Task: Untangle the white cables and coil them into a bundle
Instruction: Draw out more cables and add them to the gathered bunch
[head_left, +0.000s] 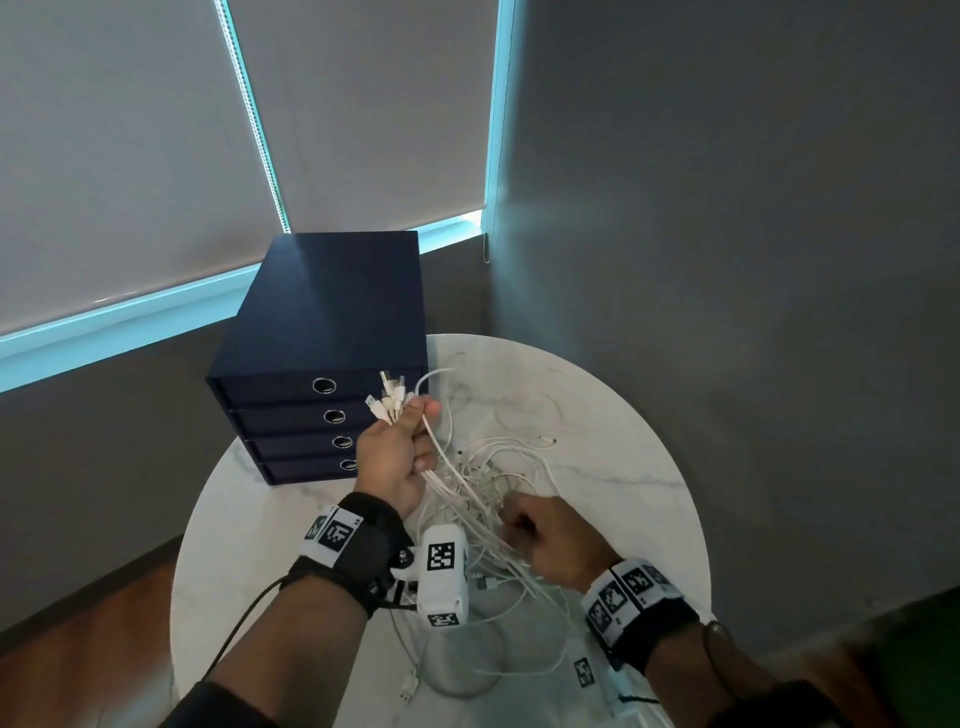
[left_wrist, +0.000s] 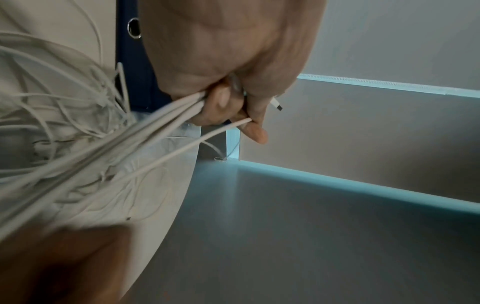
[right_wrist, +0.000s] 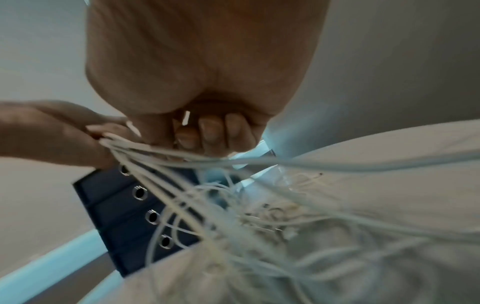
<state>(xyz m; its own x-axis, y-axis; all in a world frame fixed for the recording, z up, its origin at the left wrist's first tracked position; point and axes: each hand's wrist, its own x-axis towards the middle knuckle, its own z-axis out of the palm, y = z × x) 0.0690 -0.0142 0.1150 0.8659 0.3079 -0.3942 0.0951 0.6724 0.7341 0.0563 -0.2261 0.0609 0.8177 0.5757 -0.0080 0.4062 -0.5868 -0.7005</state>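
Over the middle of the round marble desk (head_left: 649, 467), the left hand (head_left: 397, 457) was raised with its fingers curled tight round a bunch of white cables (head_left: 457, 478), gripping them just below their plugs. The plug ends (head_left: 389, 397) stuck up out of the fist like a small bouquet. From the fist the strands ran down and toward the near edge, fanning into a loose tangle that lay across the desk's centre and near side. In the left wrist view one strand (left_wrist: 182, 150) ran apart from the main bunch, pinched between fingertips (left_wrist: 255, 133).

The right hand (head_left: 550, 538) sat lower, near the desk's near edge, knuckles up and fingers curled down into the tangle. In the right wrist view its fingers (right_wrist: 213, 131) were folded toward the palm, with a short white piece among them; whether they truly gripped a strand could not be told through the blur.

At the far left edge of the desk stood a dark blue drawer box (head_left: 332, 332), its four drawer fronts with ring pulls facing the person.
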